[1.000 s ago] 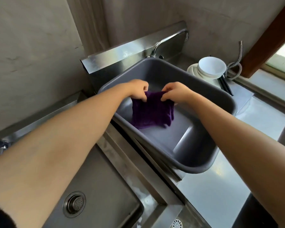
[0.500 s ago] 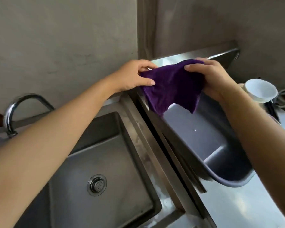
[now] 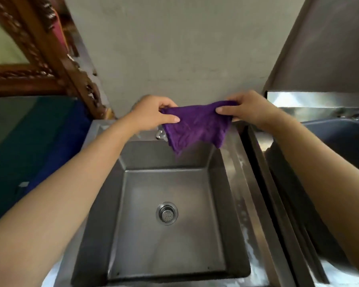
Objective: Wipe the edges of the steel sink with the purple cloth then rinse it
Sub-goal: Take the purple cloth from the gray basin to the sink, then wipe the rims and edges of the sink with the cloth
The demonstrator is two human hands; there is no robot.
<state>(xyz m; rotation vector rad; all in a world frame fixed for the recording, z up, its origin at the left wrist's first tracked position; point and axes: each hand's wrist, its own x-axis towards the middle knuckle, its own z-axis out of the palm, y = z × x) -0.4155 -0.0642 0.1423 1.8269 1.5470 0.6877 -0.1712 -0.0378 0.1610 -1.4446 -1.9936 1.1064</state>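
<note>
A steel worktop [image 3: 242,183] runs below the wall, its surface streaked with pale wet smears. The steel sink [image 3: 166,220] is set into it. Right of the sink, a grey tub [image 3: 340,139] rests on the worktop.

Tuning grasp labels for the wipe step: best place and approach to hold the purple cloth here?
Grip the purple cloth by its two top corners, coming in from either side, as the left hand and right hand do. It hangs limp above the steel sink, so pinching the upper edge keeps it spread; the loose lower points offer no tension.
</note>
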